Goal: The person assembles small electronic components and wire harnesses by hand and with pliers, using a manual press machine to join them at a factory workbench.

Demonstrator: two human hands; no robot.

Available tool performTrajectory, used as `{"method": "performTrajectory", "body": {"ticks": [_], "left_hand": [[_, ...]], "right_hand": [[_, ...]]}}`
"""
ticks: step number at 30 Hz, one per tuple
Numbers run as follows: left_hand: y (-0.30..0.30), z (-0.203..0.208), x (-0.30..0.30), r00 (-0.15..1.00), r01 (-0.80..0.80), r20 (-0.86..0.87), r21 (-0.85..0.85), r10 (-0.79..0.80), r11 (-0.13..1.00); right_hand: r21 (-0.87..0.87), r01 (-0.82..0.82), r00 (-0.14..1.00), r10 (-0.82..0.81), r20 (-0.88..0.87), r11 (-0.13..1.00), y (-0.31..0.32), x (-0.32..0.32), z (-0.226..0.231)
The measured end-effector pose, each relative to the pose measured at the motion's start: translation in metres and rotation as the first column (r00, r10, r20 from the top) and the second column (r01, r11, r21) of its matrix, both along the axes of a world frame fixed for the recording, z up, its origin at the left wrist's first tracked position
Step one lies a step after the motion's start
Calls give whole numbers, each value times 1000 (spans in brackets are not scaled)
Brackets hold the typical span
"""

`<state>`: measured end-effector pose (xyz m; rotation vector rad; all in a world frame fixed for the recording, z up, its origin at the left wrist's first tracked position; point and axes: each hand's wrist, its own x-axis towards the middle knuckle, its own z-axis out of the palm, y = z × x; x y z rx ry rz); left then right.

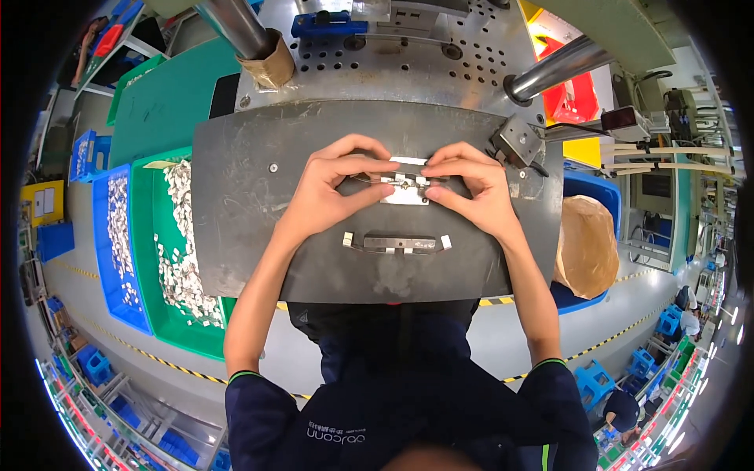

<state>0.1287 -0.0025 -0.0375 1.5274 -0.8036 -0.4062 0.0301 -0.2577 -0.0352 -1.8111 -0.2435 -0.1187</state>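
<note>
Over the dark grey work plate [243,180], my left hand [334,188] and my right hand [475,188] face each other. Thumb and fingers of each pinch an end of a small white-and-metal part [404,181], whose exact kind I cannot make out. That part lies at a pale metal block [404,199], and my fingertips hide its ends. Closer to me, a dark bar [399,242] rests on the plate. Thin dark strips run out from it to a white end piece on the left [348,239] and another on the right [446,242].
On the left are a green bin [212,341] and a blue bin [141,318] with many small white parts. A blue bin with a brown paper liner [585,247] stands right. Behind the plate rise two metal columns, beside a small sensor box [517,141] and a perforated machine bed [377,74].
</note>
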Motion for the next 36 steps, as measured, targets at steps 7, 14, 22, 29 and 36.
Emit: {"method": "performTrajectory", "body": {"ticks": [7,14,22,29,36], "left_hand": [[2,-5,1,991,-21,131,97,8,995],[7,1,10,877,-77,479,208,-33,975],[-3,7,-2,991,16,121,259,-49,966],[-5,7,-3,997,-3,80,321,-23,947],[-9,10,-5,938,-134,346,262,37,956]], "right_hand": [[-79,67,995,-72,-63,995,9,-4,-5],[-247,69,994,-45,101,967,5,-1,-3],[-226,57,997,-65,-27,972,11,-2,4],[-269,9,995,-35,-90,963,9,2,6],[-316,143,989,-146,13,938,21,5,13]]}}
